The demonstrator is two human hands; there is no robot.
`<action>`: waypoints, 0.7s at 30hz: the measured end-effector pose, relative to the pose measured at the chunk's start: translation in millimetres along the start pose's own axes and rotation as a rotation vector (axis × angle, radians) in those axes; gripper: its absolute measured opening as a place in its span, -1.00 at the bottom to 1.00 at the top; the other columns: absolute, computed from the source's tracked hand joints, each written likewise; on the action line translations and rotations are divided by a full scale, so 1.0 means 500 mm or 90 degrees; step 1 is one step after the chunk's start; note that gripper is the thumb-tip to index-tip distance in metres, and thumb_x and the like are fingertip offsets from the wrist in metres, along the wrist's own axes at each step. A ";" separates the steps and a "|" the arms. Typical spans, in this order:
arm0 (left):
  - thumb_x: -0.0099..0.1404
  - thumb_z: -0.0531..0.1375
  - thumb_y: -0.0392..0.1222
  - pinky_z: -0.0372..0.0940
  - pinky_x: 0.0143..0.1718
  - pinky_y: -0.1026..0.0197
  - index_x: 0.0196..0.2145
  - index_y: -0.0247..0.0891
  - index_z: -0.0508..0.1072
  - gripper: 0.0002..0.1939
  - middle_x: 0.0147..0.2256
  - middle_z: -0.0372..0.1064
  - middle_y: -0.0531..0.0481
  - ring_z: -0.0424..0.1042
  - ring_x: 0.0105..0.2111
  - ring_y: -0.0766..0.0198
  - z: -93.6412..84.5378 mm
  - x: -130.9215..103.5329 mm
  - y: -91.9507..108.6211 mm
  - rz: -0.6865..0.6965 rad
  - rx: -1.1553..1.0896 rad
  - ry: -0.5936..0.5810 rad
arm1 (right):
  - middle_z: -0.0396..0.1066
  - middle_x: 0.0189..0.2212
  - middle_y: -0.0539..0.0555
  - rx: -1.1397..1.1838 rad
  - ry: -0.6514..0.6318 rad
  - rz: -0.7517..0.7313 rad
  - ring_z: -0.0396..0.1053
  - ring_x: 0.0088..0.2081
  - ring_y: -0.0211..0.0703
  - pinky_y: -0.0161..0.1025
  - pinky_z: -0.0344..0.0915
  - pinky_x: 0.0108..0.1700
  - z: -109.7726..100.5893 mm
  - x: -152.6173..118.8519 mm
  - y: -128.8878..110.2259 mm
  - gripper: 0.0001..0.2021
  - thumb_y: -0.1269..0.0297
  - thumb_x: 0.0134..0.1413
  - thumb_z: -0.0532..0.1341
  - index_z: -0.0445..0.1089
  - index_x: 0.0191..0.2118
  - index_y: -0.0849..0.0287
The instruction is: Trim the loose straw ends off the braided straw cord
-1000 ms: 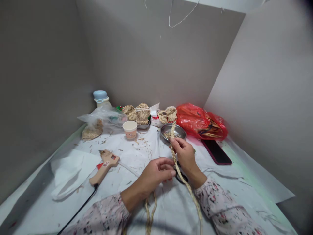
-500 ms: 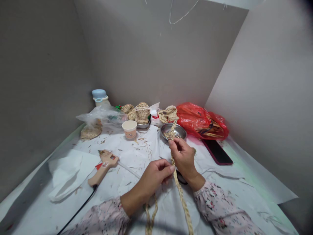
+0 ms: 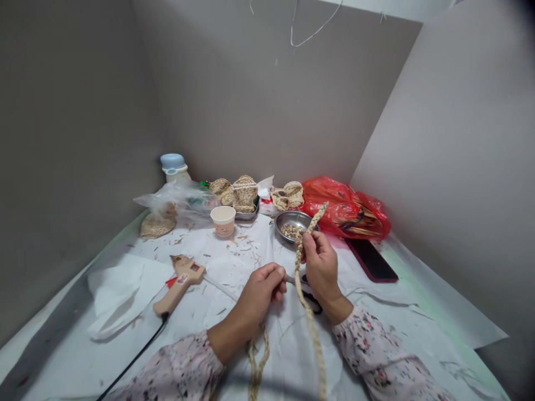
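A pale braided straw cord (image 3: 307, 312) runs from the lower edge of the view up through my right hand (image 3: 321, 264), which pinches it near its upper end. The cord's free tip slants up and to the right above my fingers. My left hand (image 3: 264, 292) is to the left of the cord and apart from it, thumb and fingertips pressed together. Whatever may be between those fingertips is too small to make out. Behind the cord lie black-handled scissors (image 3: 313, 302), partly hidden by my right hand. Another length of cord (image 3: 253, 367) hangs or lies below my left wrist.
A glue gun (image 3: 181, 284) lies at the left with its cable. Farther back stand a paper cup (image 3: 223, 221), a metal bowl (image 3: 286, 238) holding straw scraps, woven straw pieces (image 3: 244, 192) and a red plastic bag (image 3: 330, 206). A phone (image 3: 371, 260) lies right.
My left hand has let go of the cord and moved slightly left. My right hand has moved slightly right, and the cord's upper end now tilts to the right.
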State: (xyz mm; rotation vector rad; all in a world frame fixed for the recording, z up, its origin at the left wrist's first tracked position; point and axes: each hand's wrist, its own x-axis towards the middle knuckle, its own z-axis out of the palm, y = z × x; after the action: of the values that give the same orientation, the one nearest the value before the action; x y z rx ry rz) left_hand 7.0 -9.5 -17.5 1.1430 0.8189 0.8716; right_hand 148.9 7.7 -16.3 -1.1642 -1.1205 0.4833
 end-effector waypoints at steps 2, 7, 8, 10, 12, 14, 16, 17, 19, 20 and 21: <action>0.25 0.12 -0.04 0.03 -0.57 0.37 -0.46 -0.30 0.33 -0.74 -0.53 0.33 0.07 0.22 -0.62 0.45 -0.001 0.000 0.003 -0.013 -0.048 -0.015 | 0.23 -0.59 -0.11 0.009 0.004 0.009 0.13 -0.60 -0.34 -0.36 0.13 -0.54 0.001 0.000 0.000 -0.72 0.03 0.17 0.10 0.28 -0.35 0.16; 0.16 0.25 -0.07 0.05 -0.57 0.38 -0.30 -0.33 0.41 -0.74 -0.37 0.45 -0.07 0.36 -0.54 0.40 0.003 -0.010 0.013 -0.089 -0.084 -0.147 | 0.25 -0.59 -0.11 0.037 -0.007 0.018 0.15 -0.60 -0.36 -0.37 0.16 -0.55 0.005 -0.002 -0.002 -0.73 0.03 0.14 0.13 0.30 -0.33 0.16; 0.13 0.28 -0.10 0.05 -0.57 0.38 -0.30 -0.34 0.42 -0.74 -0.39 0.44 -0.06 0.36 -0.54 0.40 0.004 -0.011 0.014 -0.098 -0.083 -0.164 | 0.23 -0.60 -0.12 0.037 -0.009 0.016 0.16 -0.60 -0.36 -0.37 0.16 -0.54 0.006 -0.002 -0.002 -0.73 0.03 0.13 0.13 0.30 -0.34 0.16; 0.10 0.30 -0.13 0.05 -0.57 0.39 -0.31 -0.35 0.44 -0.74 -0.44 0.41 -0.02 0.32 -0.57 0.43 0.004 -0.013 0.013 -0.096 -0.091 -0.170 | 0.21 -0.61 -0.13 0.039 -0.017 0.011 0.16 -0.61 -0.35 -0.37 0.17 -0.54 0.006 -0.002 -0.002 -0.73 0.03 0.13 0.14 0.30 -0.34 0.16; 0.10 0.30 -0.15 0.06 -0.55 0.39 -0.32 -0.36 0.45 -0.76 -0.48 0.35 0.04 0.25 -0.59 0.47 0.002 -0.012 0.011 -0.072 -0.104 -0.138 | 0.24 -0.60 -0.12 0.037 -0.035 0.014 0.19 -0.59 -0.34 -0.36 0.19 -0.52 0.004 0.001 -0.001 -0.73 0.03 0.14 0.13 0.29 -0.31 0.16; 0.11 0.29 -0.17 0.06 -0.55 0.39 -0.30 -0.35 0.46 -0.78 -0.51 0.29 0.09 0.19 -0.60 0.48 -0.002 -0.008 0.011 -0.033 -0.104 -0.078 | 0.30 -0.56 -0.08 -0.014 -0.067 0.022 0.24 -0.56 -0.31 -0.34 0.21 -0.48 0.000 0.007 0.000 -0.70 0.00 0.18 0.06 0.29 -0.28 0.17; 0.11 0.28 -0.17 0.04 -0.56 0.39 -0.27 -0.35 0.46 -0.76 -0.53 0.25 0.12 0.16 -0.60 0.48 -0.006 -0.005 0.013 0.018 -0.080 -0.013 | 0.35 -0.51 -0.04 -0.117 -0.141 0.026 0.28 -0.53 -0.29 -0.33 0.21 -0.46 -0.008 0.015 -0.002 -0.65 0.00 0.23 -0.04 0.29 -0.28 0.17; 0.12 0.28 -0.17 0.03 -0.57 0.38 -0.26 -0.34 0.46 -0.75 -0.54 0.24 0.12 0.14 -0.60 0.47 -0.009 -0.004 0.015 0.043 -0.062 0.016 | 0.37 -0.49 -0.02 -0.169 -0.188 0.025 0.29 -0.52 -0.28 -0.33 0.20 -0.45 -0.013 0.020 -0.004 -0.64 0.02 0.24 -0.07 0.31 -0.29 0.18; 0.13 0.27 -0.15 0.03 -0.56 0.38 -0.23 -0.34 0.46 -0.74 -0.54 0.23 0.12 0.14 -0.59 0.46 -0.012 -0.002 0.020 0.081 -0.030 0.060 | 0.40 -0.49 -0.01 -0.231 -0.280 0.018 0.31 -0.51 -0.26 -0.32 0.19 -0.44 -0.026 0.028 -0.012 -0.69 0.06 0.18 0.03 0.35 -0.35 0.17; 0.14 0.27 -0.15 0.04 -0.56 0.37 -0.21 -0.34 0.47 -0.72 -0.54 0.23 0.12 0.14 -0.58 0.45 -0.014 -0.001 0.022 0.093 -0.020 0.075 | 0.41 -0.51 -0.02 -0.256 -0.316 0.012 0.32 -0.50 -0.24 -0.31 0.17 -0.43 -0.034 0.030 -0.018 -0.75 0.10 0.11 0.12 0.38 -0.39 0.16; 0.14 0.26 -0.14 0.04 -0.55 0.37 -0.19 -0.34 0.47 -0.71 -0.54 0.23 0.12 0.14 -0.58 0.44 -0.015 -0.001 0.024 0.100 -0.014 0.090 | 0.42 -0.52 -0.01 -0.293 -0.356 0.005 0.33 -0.48 -0.21 -0.30 0.16 -0.41 -0.042 0.031 -0.025 -0.81 0.14 0.04 0.19 0.41 -0.40 0.16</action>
State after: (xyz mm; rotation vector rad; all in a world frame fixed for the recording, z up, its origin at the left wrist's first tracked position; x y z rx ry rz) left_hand -1.7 -4.7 -7.5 1.1469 0.8396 1.0992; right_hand 171.1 5.5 2.2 -1.4755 -1.7768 0.5958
